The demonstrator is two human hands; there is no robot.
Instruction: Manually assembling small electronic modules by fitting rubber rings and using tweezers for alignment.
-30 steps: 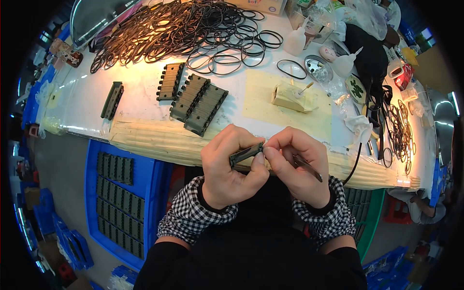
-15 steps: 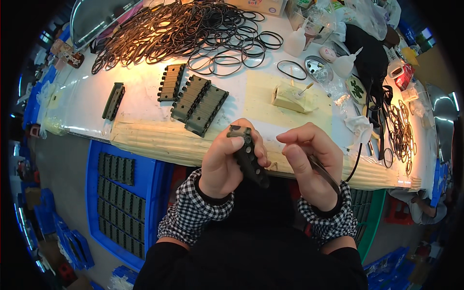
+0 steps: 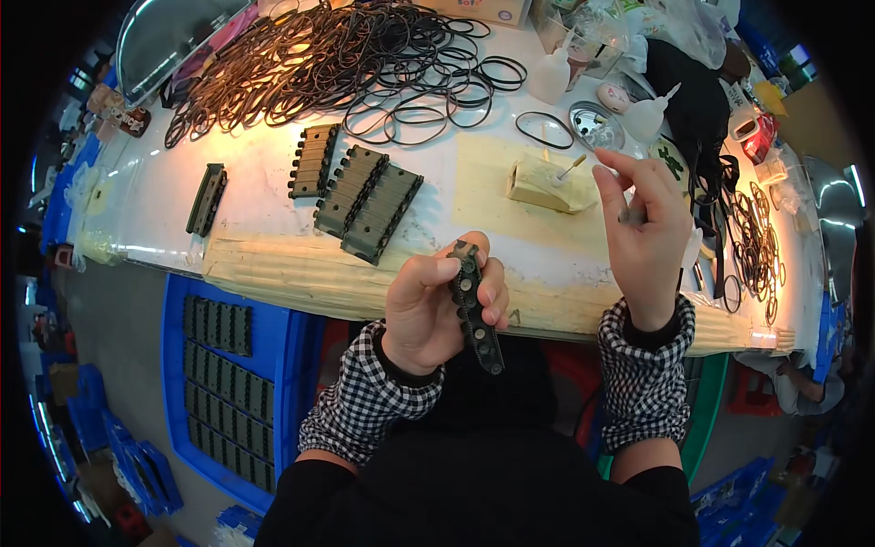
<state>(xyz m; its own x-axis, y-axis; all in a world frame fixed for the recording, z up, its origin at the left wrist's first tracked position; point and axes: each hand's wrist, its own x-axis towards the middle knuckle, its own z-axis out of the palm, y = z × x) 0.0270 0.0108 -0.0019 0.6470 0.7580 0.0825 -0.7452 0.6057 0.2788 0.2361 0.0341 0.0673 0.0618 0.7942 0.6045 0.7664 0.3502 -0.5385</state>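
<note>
In front of my body, my left hand [image 3: 437, 301] grips a narrow dark green toothed piece [image 3: 476, 314] with pale round discs along its side. Thumb and fingers pinch its upper end, and its lower end points down toward me. My right hand [image 3: 645, 223] is raised over the table's right part. Its fingers curl around a thin dark tool, of which only a blurred grey end [image 3: 630, 217] shows. Just left of the right fingertips stands a cream block [image 3: 542, 185] with a small stick [image 3: 572, 168] rising from it.
Similar green pieces lie joined on the table [image 3: 369, 205], one apart [image 3: 208, 199]. A heap of black rubber loops [image 3: 319, 68] covers the back. A metal dish [image 3: 597, 126] and a white squeeze bottle [image 3: 550, 77] stand right. Below left is a blue crate [image 3: 173, 365] of green pieces.
My right hand has lifted away from the left, up and to the right toward the cream block. My left hand keeps hold of the green piece, whose disc side now faces more toward view.
</note>
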